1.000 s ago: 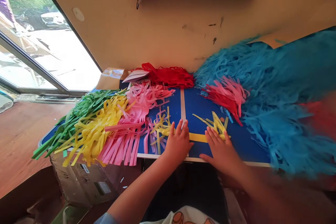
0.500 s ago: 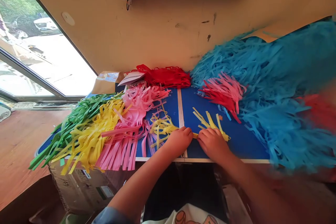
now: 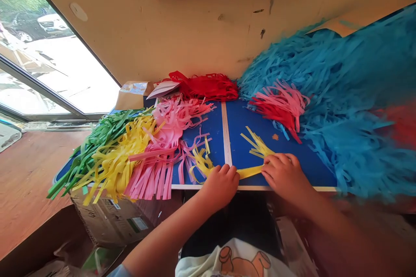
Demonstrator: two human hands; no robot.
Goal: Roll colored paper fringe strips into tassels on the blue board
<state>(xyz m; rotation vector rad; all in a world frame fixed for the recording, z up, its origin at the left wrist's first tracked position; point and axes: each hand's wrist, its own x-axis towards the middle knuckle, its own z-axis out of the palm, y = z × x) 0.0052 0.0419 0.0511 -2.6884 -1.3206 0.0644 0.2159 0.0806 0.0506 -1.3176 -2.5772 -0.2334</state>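
The yellow fringed strip (image 3: 251,171) is pinched between left hand (image 3: 221,183) and right hand (image 3: 283,175), crowded by pink fringes (image 3: 156,169) left of the grip, a blue heap (image 3: 351,138) right.

light: bright daylight from window (image 3: 48,52), glare there | blur: right edge smeared | distortion: wide-angle bending at edges

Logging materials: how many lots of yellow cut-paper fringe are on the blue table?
2. A big yellow paper-fringe heap at left; a smaller yellow fringe strip at the front edge, gripped by left hand and right hand. More may be buried.
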